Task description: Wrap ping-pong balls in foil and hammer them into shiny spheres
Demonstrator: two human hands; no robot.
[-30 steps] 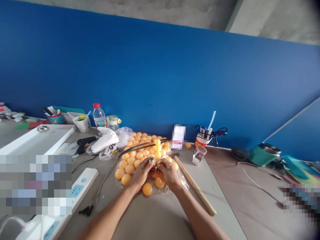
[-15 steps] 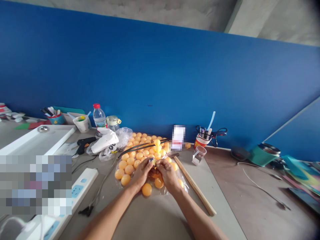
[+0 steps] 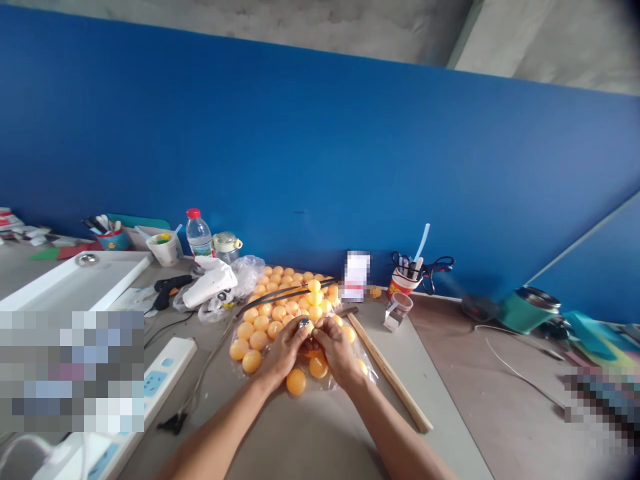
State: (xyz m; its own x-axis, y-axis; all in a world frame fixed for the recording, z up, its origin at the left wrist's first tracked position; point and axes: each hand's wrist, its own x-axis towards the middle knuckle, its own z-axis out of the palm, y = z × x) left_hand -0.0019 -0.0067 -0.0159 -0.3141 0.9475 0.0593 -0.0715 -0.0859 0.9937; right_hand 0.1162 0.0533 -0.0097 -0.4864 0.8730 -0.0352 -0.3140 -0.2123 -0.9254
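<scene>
Gripping a small shiny-topped piece (image 3: 305, 323) in the left hand (image 3: 286, 348), too small to identify, just over the orange ping-pong balls (image 3: 259, 340). Bringing the right hand (image 3: 336, 343) in with fingers bent, right beside it; can't tell whether gripping. Looks mid-step, not yet let go! Showing a short ball column (image 3: 315, 298) beyond the fingers, stacked or joined, impossible to say. Leaving plenty unstacked, including one loose ball (image 3: 296, 382) near the wrists.

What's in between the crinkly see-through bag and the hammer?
In the head view, lots of orange balls lie between the see-through bag and the hammer, with black straps across them.
</scene>
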